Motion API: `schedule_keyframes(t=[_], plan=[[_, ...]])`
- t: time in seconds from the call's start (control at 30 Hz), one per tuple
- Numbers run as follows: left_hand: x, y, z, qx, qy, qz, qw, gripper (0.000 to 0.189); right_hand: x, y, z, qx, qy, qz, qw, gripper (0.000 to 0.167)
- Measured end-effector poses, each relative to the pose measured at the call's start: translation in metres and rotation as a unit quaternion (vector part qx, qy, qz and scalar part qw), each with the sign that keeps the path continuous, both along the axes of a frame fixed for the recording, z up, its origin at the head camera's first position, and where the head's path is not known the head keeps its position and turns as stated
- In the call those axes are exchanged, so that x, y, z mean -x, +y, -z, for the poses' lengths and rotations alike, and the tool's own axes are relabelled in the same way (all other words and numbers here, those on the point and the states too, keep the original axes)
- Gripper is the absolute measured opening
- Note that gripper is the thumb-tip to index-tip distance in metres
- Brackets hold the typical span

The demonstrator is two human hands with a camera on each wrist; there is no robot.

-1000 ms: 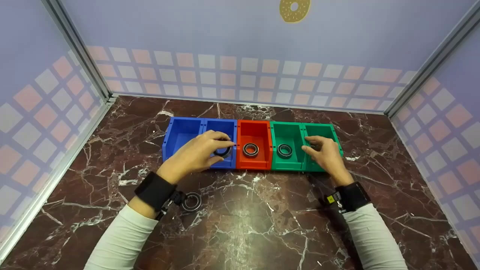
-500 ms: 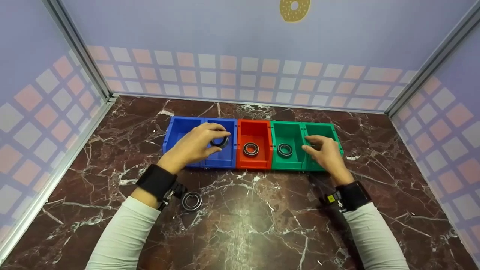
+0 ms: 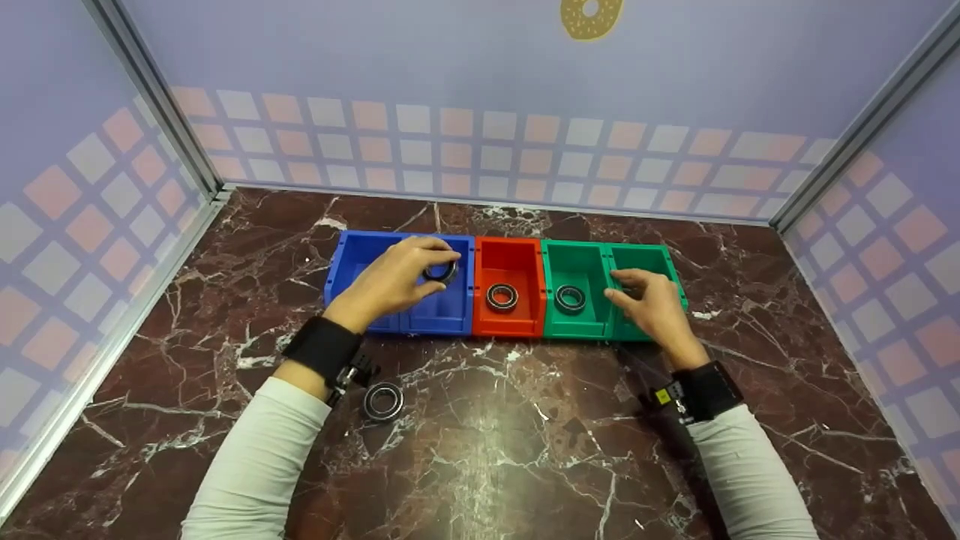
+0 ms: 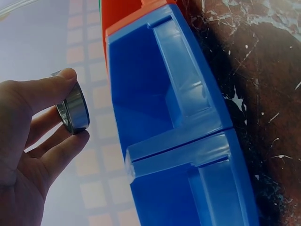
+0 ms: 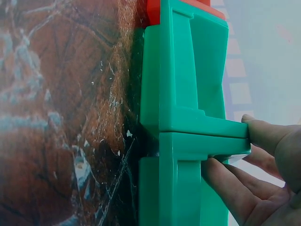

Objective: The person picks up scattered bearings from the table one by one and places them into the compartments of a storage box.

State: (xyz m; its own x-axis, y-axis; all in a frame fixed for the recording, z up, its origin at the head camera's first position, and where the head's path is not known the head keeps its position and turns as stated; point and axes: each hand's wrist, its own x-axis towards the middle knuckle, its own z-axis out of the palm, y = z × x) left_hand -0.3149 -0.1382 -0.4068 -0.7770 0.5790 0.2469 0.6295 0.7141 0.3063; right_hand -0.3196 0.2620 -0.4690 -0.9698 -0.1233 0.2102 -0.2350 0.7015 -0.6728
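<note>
My left hand (image 3: 394, 279) pinches a ball bearing (image 4: 78, 109) between thumb and fingertips, tilted, above the right-hand blue bin (image 3: 442, 324). The left wrist view shows it apart from the bin walls. My right hand (image 3: 651, 304) grips the divider between the two green bins (image 4: 99, 14) (image 5: 207, 123), thumb on one side and fingers on the other. One bearing (image 3: 502, 308) lies in the red bin (image 3: 508, 259), another bearing (image 3: 571, 309) in the left green bin. A larger-looking bearing (image 3: 384, 417) lies on the table, near my left wrist.
The bins stand side by side in one row on a dark marbled table (image 3: 480, 457). The left-hand blue bin (image 3: 367, 244) is partly covered by my left hand. Tiled-pattern panels (image 3: 495, 142) close the back and both sides.
My left hand has lifted the bearing up and away from the front of the blue bin. My right hand keeps its place at the green bins.
</note>
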Motion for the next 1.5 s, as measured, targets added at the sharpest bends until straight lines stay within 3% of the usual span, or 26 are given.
schedule_keyframes(t=[0.73,1.5], plan=[[0.015,-0.005,0.023,-0.011,-0.049,-0.043,0.9978,0.049,0.002,0.000,0.001,-0.001,0.013,0.001,0.9999,0.039],[0.025,0.005,0.032,0.023,-0.060,-0.041,0.9971,0.049,0.002,0.001,0.001,0.002,0.006,0.007,1.0000,0.040]])
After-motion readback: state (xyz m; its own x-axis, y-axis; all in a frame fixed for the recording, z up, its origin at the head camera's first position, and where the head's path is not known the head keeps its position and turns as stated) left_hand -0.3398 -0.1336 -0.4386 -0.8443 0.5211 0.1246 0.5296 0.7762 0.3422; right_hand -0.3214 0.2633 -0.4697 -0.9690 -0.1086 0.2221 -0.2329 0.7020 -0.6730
